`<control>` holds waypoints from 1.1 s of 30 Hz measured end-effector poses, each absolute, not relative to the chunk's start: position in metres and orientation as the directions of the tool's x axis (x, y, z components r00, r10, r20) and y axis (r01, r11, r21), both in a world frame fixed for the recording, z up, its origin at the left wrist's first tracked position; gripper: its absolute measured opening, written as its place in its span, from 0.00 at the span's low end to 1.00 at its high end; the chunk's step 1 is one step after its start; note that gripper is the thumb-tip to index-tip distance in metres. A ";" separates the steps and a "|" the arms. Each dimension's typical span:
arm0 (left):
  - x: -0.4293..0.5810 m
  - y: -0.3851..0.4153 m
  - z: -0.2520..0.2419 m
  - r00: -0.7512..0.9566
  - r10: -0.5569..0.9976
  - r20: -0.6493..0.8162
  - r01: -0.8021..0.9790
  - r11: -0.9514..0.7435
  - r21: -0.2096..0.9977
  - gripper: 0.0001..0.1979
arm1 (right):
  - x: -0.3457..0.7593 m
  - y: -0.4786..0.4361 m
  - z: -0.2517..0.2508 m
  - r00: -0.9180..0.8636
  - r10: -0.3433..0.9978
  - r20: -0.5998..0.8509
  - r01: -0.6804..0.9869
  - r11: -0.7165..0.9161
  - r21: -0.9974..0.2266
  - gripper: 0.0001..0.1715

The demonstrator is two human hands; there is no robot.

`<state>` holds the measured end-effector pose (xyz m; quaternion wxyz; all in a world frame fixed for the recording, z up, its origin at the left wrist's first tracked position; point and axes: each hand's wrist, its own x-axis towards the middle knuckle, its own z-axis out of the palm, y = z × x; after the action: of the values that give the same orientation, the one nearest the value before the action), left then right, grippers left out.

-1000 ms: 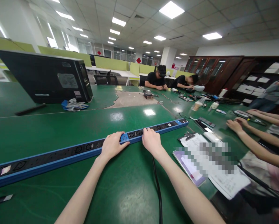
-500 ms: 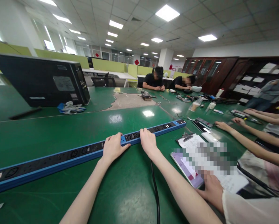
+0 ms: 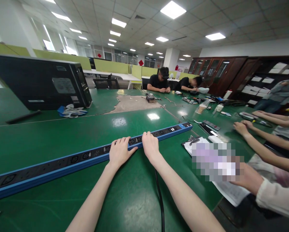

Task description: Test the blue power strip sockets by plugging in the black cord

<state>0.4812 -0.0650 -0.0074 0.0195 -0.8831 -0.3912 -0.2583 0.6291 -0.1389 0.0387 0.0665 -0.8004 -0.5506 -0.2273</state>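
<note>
A long blue power strip [image 3: 51, 170] with a black face and rows of sockets lies diagonally across the green table [image 3: 125, 199]. My left hand [image 3: 120, 151] rests over it near its middle, fingers curled across the top and thumb along the near side. Just to the right, my right hand [image 3: 150, 145] is closed over the same strip, its fingertips partly hidden. A black cable [image 3: 160, 196] runs along the table beneath my right forearm toward the lower edge.
A black computer case [image 3: 45, 82] and gloves [image 3: 72, 111] are at the left. On the right, a co-worker's hand [image 3: 249, 178] is over a clipboard of papers [image 3: 233, 193]. Other people sit around the table among small parts. A bare patch [image 3: 132, 104] marks the tabletop.
My left hand has slid slightly right along the power strip, closer to my right hand. A co-worker's hand at the right has moved away from me, and the purple-faced item has moved off the table.
</note>
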 end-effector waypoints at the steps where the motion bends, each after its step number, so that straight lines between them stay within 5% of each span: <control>1: 0.481 -0.065 -0.007 0.561 0.678 0.475 0.700 -0.695 0.165 0.29 | 0.629 -0.138 0.039 0.292 0.852 0.434 0.911 -0.386 0.144 0.12; 33: 0.487 -0.063 -0.008 0.582 0.676 0.452 0.711 -0.693 0.119 0.30 | 0.635 -0.137 0.042 0.325 0.855 0.404 0.913 -0.395 0.102 0.09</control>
<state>0.4868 -0.0626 -0.0084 0.0377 -0.8886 -0.3902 -0.2380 0.6351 -0.1367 0.0422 0.0722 -0.8107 -0.5452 -0.2008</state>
